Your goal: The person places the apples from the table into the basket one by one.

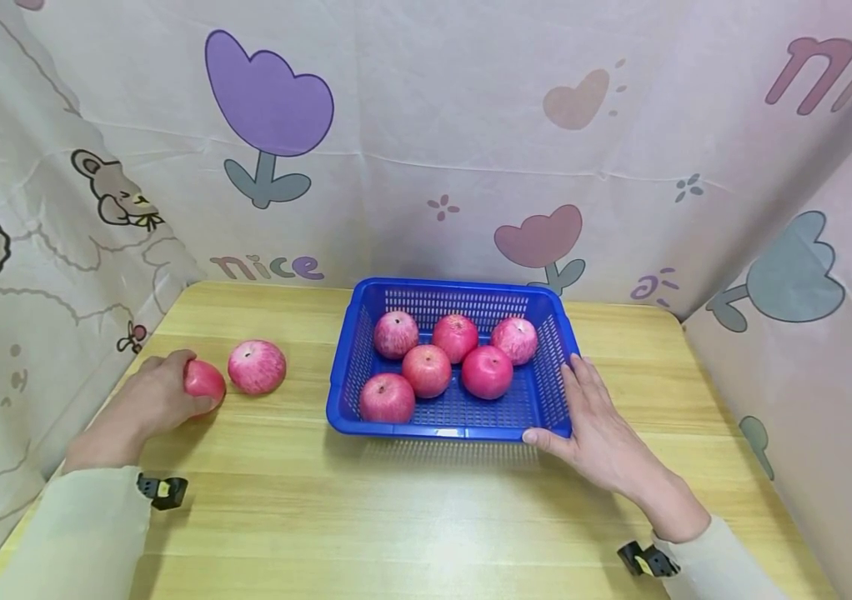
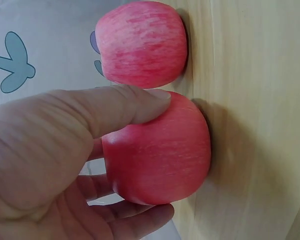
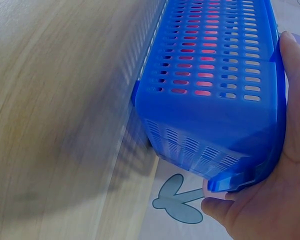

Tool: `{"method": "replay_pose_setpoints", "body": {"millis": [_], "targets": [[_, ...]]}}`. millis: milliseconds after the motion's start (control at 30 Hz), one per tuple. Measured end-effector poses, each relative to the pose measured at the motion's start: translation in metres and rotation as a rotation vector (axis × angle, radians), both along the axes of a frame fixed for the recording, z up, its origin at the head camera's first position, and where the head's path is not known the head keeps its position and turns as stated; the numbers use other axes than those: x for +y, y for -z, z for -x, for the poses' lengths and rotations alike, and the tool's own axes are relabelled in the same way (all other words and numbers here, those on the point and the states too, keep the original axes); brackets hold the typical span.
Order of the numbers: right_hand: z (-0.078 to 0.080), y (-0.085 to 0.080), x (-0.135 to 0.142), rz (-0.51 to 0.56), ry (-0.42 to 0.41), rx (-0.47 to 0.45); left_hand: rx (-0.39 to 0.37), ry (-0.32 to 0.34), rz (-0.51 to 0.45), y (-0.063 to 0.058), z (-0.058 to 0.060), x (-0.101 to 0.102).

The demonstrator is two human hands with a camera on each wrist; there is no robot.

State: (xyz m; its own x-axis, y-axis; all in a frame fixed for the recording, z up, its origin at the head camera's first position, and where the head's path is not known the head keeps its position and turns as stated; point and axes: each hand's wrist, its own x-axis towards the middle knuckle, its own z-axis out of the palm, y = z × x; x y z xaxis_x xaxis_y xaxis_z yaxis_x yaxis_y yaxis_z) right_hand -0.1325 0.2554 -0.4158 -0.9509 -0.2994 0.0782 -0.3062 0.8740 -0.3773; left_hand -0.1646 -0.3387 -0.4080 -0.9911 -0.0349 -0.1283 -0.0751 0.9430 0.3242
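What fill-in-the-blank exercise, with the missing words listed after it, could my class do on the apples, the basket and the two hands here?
1. The blue basket holds ____ apples.
2. The left hand holds an apple that rests on the ____.
3. The right hand touches the basket at its near right ____.
4. Beside the held apple lies ____ more apple outside the basket.

Missing words: six; table; corner; one
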Motion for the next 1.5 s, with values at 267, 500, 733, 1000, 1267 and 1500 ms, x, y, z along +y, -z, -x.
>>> {"method": "replay_pose_setpoints", "body": {"millis": [267, 500, 733, 1000, 1267, 1500], "targets": [[0.000, 0.001, 0.000, 0.000, -0.002, 0.008, 0.061, 0.014, 0.018, -0.011, -0.006, 0.006], [-0.001, 0.002, 0.000, 0.000, -0.004, 0.005, 0.141, 0.036, 0.002, -0.033, -0.011, 0.021], [-0.002, 0.002, 0.000, -0.003, -0.006, 0.002, 0.213, 0.056, -0.003, -0.057, -0.019, 0.051], [-0.002, 0.002, 0.000, -0.005, -0.005, -0.003, 0.172, 0.083, 0.024, -0.095, -0.024, 0.096], [0.000, -0.002, 0.000, -0.022, -0.010, -0.024, 0.175, 0.164, 0.028, -0.117, -0.026, 0.135], [0.000, -0.008, 0.000, -0.073, -0.024, -0.016, 0.216, 0.286, 0.030, -0.130, -0.023, 0.165]]}}
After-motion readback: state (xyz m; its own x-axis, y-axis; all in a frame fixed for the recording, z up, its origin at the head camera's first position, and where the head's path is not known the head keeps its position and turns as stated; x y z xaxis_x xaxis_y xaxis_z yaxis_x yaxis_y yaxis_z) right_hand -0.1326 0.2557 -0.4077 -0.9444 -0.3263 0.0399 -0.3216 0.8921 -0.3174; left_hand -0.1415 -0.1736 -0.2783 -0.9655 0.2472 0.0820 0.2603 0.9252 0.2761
